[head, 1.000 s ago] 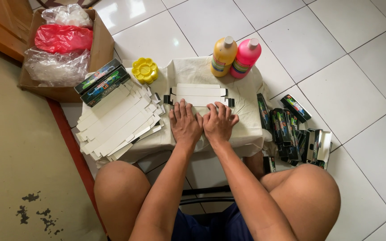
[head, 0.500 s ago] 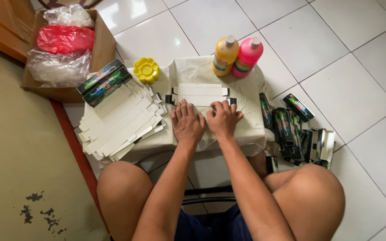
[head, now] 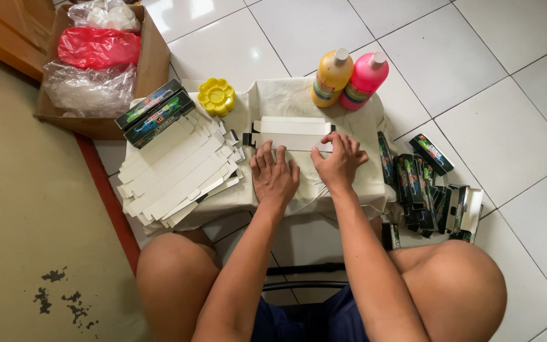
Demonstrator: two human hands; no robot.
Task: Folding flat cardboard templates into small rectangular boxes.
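Left hand: we see our left hand [head: 275, 175] laid flat, palm down and fingers spread, on the cloth-covered low table [head: 362, 183]; fingertips touch the near edge of the flat unfolded white cardboard carton blank [head: 292, 134].
Right hand: our right hand [head: 340, 159] is half curled, fingertips pressing the blank's right end; it grips nothing.
Blank position: table centre, just before us.
Left of it: fanned pile of white flat blanks [head: 178, 172].
Behind: yellow bottle [head: 331, 78], pink bottle [head: 363, 81], yellow flower-shaped palette [head: 216, 96].
Right, on floor: heap of folded dark printed cartons [head: 428, 190].
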